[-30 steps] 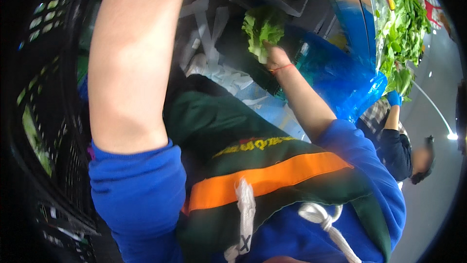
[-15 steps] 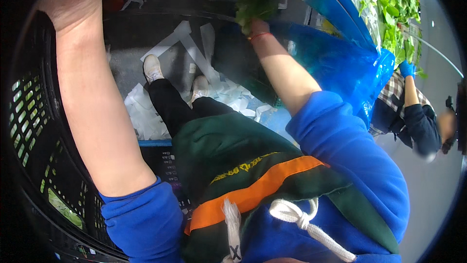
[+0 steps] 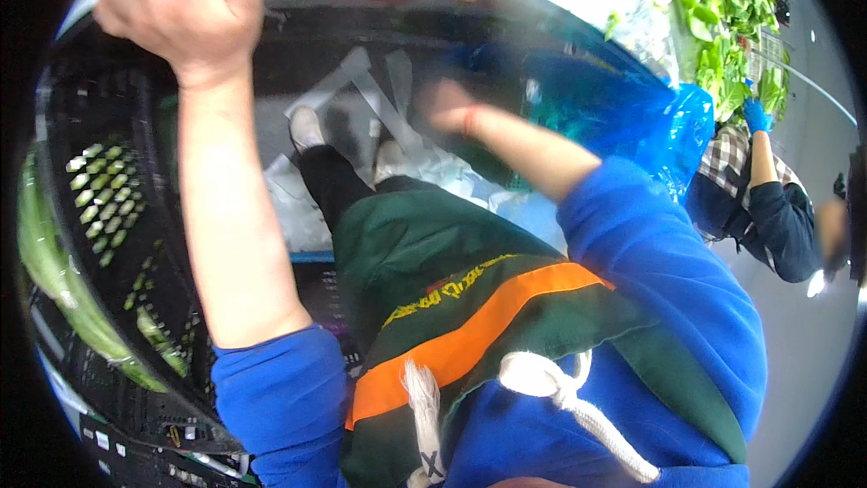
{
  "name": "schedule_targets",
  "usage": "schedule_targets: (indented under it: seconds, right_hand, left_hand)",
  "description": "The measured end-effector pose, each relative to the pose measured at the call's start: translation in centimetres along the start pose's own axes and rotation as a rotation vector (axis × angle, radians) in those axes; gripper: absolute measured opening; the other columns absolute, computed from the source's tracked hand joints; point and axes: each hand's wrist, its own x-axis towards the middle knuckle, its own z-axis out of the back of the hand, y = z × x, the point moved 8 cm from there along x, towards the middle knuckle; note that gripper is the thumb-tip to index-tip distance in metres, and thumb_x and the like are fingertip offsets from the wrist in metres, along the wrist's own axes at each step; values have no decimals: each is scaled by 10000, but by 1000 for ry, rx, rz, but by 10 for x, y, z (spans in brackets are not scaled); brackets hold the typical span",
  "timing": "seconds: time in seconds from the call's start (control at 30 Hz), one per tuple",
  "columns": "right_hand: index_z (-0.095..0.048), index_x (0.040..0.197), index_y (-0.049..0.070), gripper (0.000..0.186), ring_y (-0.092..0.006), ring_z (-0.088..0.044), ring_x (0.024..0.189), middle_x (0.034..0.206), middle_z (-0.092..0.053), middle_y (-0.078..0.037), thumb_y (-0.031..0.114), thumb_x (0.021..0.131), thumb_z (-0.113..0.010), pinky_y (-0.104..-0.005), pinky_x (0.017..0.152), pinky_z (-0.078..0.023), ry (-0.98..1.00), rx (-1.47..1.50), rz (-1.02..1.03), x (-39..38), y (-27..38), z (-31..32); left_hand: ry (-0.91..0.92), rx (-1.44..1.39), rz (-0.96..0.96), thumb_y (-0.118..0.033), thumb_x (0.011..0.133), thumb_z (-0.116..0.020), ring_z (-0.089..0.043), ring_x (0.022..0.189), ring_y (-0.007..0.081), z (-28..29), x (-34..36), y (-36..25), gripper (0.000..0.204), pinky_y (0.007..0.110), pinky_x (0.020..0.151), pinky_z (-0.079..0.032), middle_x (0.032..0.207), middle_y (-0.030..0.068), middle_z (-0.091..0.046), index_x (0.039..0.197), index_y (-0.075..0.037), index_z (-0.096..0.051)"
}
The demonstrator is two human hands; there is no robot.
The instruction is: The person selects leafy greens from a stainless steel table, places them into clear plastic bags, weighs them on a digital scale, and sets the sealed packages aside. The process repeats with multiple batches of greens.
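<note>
Head view, looking down body. L hand (image 3: pixel 176 2) up at top-left, clenched into a fist on the upper rim of the black slotted crate (image 3: pixel 99 217); what exactly sits inside the fist is hidden by the knuckles, reads as rim or a pale edge just above it. Crate stands at person's left, long green veg showing through the slots at its outer side. R hand (image 3: pixel 442 104) motion-blurred, low centre-frame near the floor clutter; cannot tell whether it's shut or slack, or whether it carries anything. Red band at the wrist. It's just beside the blue plastic bag (image 3: pixel 623 118), which hangs below the leafy greens (image 3: pixel 731 27) on the display shelf, top right. Handling judgement: crate is stiff moulded plastic, prob. heavy if loaded; rim is the sound place to take it, slots give finger purchase. Bag is thin, slick film, would tear if pulled by one spot; gather at the mouth. Greens soft, bruise easily; take by stems. Also in view: green apron w/ orange stripe (image 3: pixel 470 334), white drawstring, shoes on wet littered floor. Another person's blue-gloved hand (image 3: pixel 757 116) at the shelf, far right.
</note>
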Motion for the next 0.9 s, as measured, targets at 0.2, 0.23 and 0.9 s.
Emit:
schedule_targets:
  seconds: [0.2, 0.23, 0.9]
  right_hand:
    - [-656, 837, 81, 203, -374, -628, 788, 837, -657, -173, 248, 858, -542, -467, 703, -501, 201, 72, 327, -144, 100, 25]
    - [-652, 842, 72, 209, -378, -627, 806, 847, -658, -176, 248, 863, -541, -470, 716, -498, 179, 130, 339, -158, 107, 51]
    - [-661, 926, 72, 118, -315, -628, 830, 909, -644, -148, 155, 851, -624, -389, 738, -500, -1067, 475, 135, -290, -25, 391]
  left_hand:
    - [280, -70, 139, -237, 888, -561, -494, 1079, 302, 3, -11, -2, 197, 524, 1030, -276, 1066, 89, -585, 1022, -120, -644]
    - [353, -80, 151, -246, 882, -567, -492, 1080, 317, 0, -11, -1, 219, 543, 1038, -272, 1090, 100, -566, 1041, -105, -620]
    - [1195, -481, -27, -390, 821, -644, -128, 1406, 443, -131, 91, -113, 836, 585, 1115, -114, 1514, 264, -175, 1479, -71, -239]
